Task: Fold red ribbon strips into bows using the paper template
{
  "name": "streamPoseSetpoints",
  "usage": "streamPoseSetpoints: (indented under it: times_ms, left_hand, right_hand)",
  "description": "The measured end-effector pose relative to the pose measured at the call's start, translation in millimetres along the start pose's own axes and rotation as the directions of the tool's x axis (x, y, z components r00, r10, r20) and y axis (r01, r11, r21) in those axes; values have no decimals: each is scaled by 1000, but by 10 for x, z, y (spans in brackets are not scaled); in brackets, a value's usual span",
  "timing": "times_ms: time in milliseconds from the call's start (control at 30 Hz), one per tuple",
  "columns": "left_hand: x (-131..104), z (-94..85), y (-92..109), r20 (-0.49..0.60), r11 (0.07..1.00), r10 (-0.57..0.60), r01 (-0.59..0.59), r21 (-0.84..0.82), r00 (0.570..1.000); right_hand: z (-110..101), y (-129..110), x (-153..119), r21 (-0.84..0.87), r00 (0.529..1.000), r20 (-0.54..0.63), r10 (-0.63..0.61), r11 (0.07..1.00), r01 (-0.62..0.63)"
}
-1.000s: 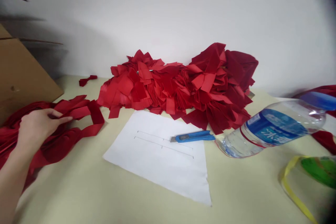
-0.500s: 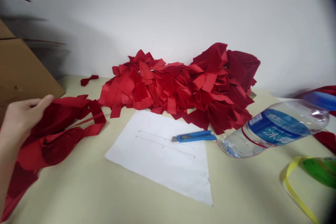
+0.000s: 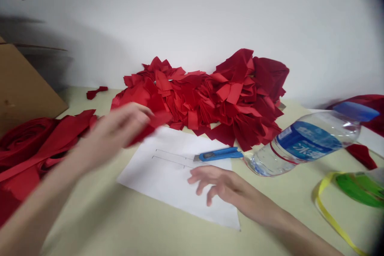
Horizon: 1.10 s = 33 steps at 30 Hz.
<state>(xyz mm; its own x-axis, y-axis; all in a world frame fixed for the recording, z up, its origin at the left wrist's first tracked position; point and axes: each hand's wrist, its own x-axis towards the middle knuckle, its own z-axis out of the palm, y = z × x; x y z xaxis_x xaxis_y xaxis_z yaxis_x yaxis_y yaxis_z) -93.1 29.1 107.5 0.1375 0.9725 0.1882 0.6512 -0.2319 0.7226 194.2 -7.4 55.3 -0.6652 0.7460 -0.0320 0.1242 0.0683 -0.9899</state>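
My left hand (image 3: 124,126), blurred by motion, is closed on a piece of red ribbon (image 3: 150,127) that sticks out to its right, over the upper left edge of a white paper (image 3: 168,184). Over the paper's right part hovers my right hand (image 3: 214,184), palm down, its fingers apart and holding nothing. Thin ruled lines with short end marks run across the paper. A blue cutter (image 3: 220,154) lies on the paper's upper right, just beyond my right hand. Behind the paper is a big heap of cut red ribbon pieces (image 3: 204,96).
Long red ribbon (image 3: 33,140) lies coiled and loose at the left, near a cardboard box (image 3: 27,84). At the right are a tilted water bottle (image 3: 303,142), a green object (image 3: 360,188) and a yellow band (image 3: 327,212). A white wall (image 3: 192,16) stands behind.
My left hand has moved right from the loose ribbon at the left, now with a ribbon piece in it. My right hand has come into view over the paper. The view has shifted slightly.
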Motion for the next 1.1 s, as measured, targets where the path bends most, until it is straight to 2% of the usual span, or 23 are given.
streamPoseSetpoints:
  times_ms: [33, 67, 100, 133, 200, 233, 367, 433, 500, 567, 600, 700, 733, 833, 933, 1000, 1100]
  left_hand:
    - [-59, 239, 161, 147, 989, 149, -148, -18, 978]
    - [-125, 460, 274, 314, 982, 189, -184, -46, 931]
    - [-190, 652, 339, 432, 977, 212, -188, -98, 877]
    - [-246, 809, 361, 489, 975, 220, -170, -144, 844]
    - [-311, 1006, 312, 520, 975, 201, -118, -189, 830]
    - [-314, 1052, 261, 535, 974, 194, -94, -208, 823]
    - [-179, 1030, 42, 646, 970, 196, -48, -239, 738]
    - [-84, 965, -51, 647, 975, 159, -18, -220, 746]
    - [-2, 885, -146, 599, 979, 111, 18, -205, 793]
    - [65, 791, -248, 579, 973, 67, 76, -219, 812]
    - [94, 739, -301, 590, 961, 41, 129, -243, 806]
    - [165, 583, -444, 685, 883, -41, 347, -316, 728]
    - [185, 539, -481, 693, 863, -54, 384, -330, 718]
    - [228, 462, -555, 681, 816, -69, 434, -382, 729]
    - [254, 460, -609, 672, 797, -76, 450, -403, 737]
    - [266, 470, -647, 663, 805, -105, 455, -381, 742]
    - [279, 447, -697, 654, 816, -176, 480, -321, 736]
  right_hand:
    - [27, 27, 81, 129, 1000, -3, 10, 992, -10]
    - [35, 51, 135, 212, 998, -50, 34, 977, -23]
    - [23, 71, 165, 250, 990, -120, 70, 968, -38]
    - [-9, 85, 174, 246, 974, -202, 104, 968, -53]
    - [-120, 92, 153, 136, 928, -353, 117, 988, -73]
    - [-189, 86, 131, 51, 904, -419, 84, 996, -69]
    - [-445, 9, 37, -203, 763, -636, -117, 979, -19]
    - [-513, -49, -1, -276, 674, -715, -185, 961, -30]
    - [-549, -100, -30, -349, 579, -778, -245, 934, -75]
    - [-583, -127, -50, -394, 520, -805, -285, 913, -109]
    - [-610, -127, -55, -408, 505, -809, -302, 906, -112]
    - [-753, -68, -56, -420, 535, -781, -321, 905, -70]
    - [-820, -33, -54, -411, 557, -770, -311, 910, -60]
    - [-1033, 82, -60, -373, 618, -748, -240, 923, -93]
    - [-1156, 144, -102, -361, 639, -751, -168, 915, -183]
    - [-1144, 133, -140, -343, 705, -702, -103, 916, -208]
    - [-1031, 75, -180, -279, 881, -471, 33, 942, -184]
